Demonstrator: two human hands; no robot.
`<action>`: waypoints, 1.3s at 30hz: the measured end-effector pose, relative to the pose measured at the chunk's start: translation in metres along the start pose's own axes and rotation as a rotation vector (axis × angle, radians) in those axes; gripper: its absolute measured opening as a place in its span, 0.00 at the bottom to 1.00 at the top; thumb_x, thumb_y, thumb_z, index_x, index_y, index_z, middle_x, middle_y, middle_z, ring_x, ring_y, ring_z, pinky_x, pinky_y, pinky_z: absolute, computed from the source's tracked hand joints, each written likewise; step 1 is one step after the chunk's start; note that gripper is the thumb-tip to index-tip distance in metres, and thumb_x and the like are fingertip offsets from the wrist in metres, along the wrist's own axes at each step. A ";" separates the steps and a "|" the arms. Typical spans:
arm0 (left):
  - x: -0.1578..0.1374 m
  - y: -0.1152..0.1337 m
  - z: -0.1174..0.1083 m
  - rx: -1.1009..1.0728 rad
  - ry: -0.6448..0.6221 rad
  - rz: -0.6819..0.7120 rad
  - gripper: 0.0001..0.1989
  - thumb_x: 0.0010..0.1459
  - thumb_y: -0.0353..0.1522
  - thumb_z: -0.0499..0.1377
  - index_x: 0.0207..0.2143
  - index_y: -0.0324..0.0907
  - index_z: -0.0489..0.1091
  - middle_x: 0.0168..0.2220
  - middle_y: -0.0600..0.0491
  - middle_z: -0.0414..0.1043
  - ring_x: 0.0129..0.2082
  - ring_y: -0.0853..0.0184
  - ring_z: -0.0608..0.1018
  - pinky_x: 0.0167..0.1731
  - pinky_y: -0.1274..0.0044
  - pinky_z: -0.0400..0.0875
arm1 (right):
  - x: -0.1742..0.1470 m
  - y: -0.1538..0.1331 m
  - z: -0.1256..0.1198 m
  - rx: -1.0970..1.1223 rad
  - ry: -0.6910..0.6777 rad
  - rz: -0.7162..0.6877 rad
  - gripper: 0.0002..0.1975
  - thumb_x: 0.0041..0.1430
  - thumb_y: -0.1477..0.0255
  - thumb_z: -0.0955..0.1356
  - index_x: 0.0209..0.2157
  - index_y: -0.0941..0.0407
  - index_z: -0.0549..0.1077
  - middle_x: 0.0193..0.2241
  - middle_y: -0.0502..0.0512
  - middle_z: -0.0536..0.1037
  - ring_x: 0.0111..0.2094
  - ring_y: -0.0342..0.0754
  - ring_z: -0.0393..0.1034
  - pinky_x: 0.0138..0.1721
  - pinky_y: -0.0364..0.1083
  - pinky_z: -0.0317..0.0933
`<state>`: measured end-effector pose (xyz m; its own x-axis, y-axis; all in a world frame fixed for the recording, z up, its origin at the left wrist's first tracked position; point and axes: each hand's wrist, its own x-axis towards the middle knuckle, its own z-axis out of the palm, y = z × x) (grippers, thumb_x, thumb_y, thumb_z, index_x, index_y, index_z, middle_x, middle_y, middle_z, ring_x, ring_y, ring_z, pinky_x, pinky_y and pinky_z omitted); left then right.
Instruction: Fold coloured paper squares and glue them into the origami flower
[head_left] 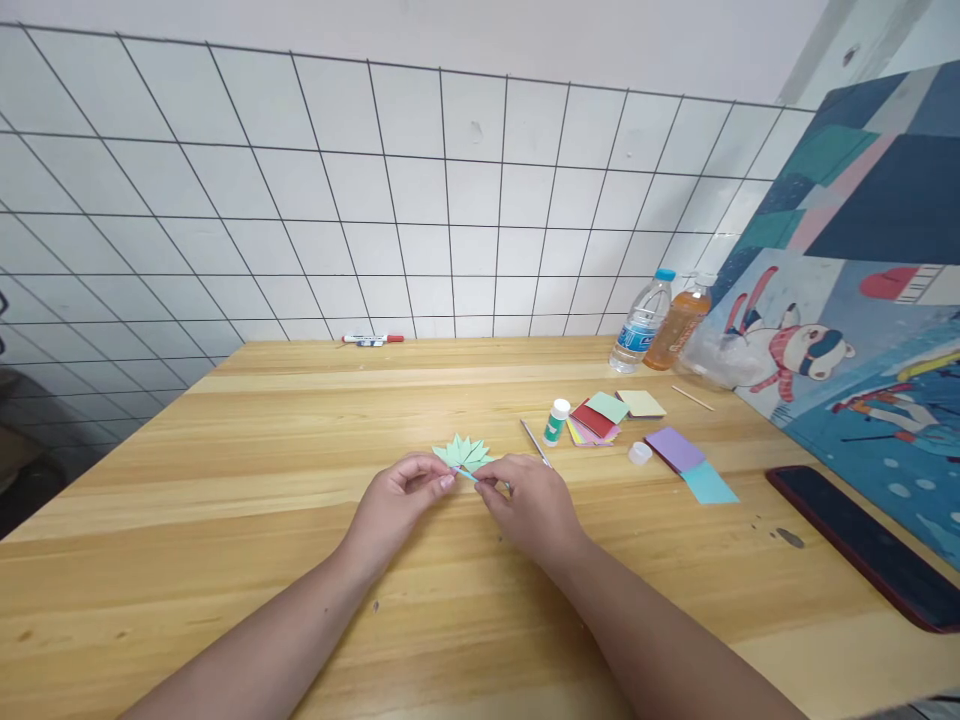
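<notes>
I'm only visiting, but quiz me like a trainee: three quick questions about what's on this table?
1. Fill in: the spiky folded paper by the left hand and right hand is pale ____.
2. What colour is the cap of the water bottle? a) red b) blue c) yellow
3. True or false: the phone lies to the left of both hands.

Key: 1. green. 2. b. 3. False; it lies to their right.
</notes>
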<state>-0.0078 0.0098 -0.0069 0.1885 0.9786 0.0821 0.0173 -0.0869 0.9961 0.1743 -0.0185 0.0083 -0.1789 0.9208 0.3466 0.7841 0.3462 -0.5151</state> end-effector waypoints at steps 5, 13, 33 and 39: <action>0.001 -0.001 0.001 0.110 -0.011 0.034 0.09 0.46 0.37 0.64 0.27 0.41 0.73 0.33 0.51 0.73 0.36 0.63 0.74 0.41 0.72 0.67 | -0.001 0.000 0.000 -0.069 0.008 -0.016 0.07 0.58 0.70 0.65 0.36 0.50 0.75 0.32 0.49 0.77 0.36 0.46 0.68 0.37 0.43 0.57; 0.001 -0.002 0.000 0.088 -0.008 -0.019 0.10 0.46 0.38 0.64 0.28 0.41 0.73 0.34 0.50 0.75 0.37 0.62 0.75 0.41 0.71 0.68 | 0.000 -0.001 -0.002 -0.036 0.049 -0.012 0.06 0.58 0.71 0.65 0.36 0.51 0.75 0.32 0.50 0.76 0.35 0.45 0.68 0.36 0.42 0.57; 0.001 -0.007 -0.001 0.172 -0.021 0.046 0.08 0.47 0.37 0.63 0.29 0.42 0.73 0.36 0.50 0.74 0.39 0.60 0.75 0.43 0.70 0.68 | 0.000 -0.002 0.001 0.020 0.057 -0.058 0.06 0.57 0.72 0.65 0.35 0.51 0.75 0.31 0.49 0.75 0.35 0.44 0.68 0.36 0.42 0.58; 0.002 -0.006 -0.001 0.184 -0.011 0.034 0.09 0.47 0.38 0.63 0.28 0.42 0.73 0.35 0.50 0.74 0.37 0.62 0.75 0.41 0.72 0.68 | 0.001 0.000 -0.001 0.007 0.061 -0.004 0.06 0.57 0.72 0.66 0.34 0.52 0.75 0.31 0.49 0.76 0.35 0.45 0.69 0.36 0.42 0.59</action>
<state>-0.0083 0.0126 -0.0132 0.2027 0.9726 0.1142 0.1896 -0.1534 0.9698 0.1743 -0.0182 0.0091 -0.1453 0.9070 0.3952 0.7795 0.3509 -0.5188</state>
